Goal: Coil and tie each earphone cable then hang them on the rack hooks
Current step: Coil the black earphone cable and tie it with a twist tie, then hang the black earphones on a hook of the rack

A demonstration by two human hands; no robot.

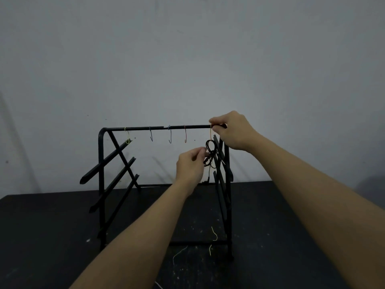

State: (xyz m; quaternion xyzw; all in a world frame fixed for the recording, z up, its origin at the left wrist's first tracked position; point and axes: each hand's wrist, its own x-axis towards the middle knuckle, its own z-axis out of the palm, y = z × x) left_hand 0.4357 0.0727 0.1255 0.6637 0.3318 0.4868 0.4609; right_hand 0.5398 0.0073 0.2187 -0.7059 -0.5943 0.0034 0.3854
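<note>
Left hand [190, 163] pinches a coiled black earphone cable [210, 153] onto the orange hook [210, 133]; right hand [231, 130] grips the rack bar [158, 127]. Hanging step; next, probably release gently.

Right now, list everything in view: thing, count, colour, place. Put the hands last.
Rack: one, black, standing on the table.
Hooks: five on the top bar; yellow, two blue, red, orange at the right end.
Earphone cable: one, black, coiled, hanging at the orange hook.
Loose wire pieces: three on the table; two yellow, one pale blue.
Table: one, black, speckled.
Wall: grey, behind.
Left hand: pinching the cable.
Right hand: gripping the top bar by the orange hook.
</note>
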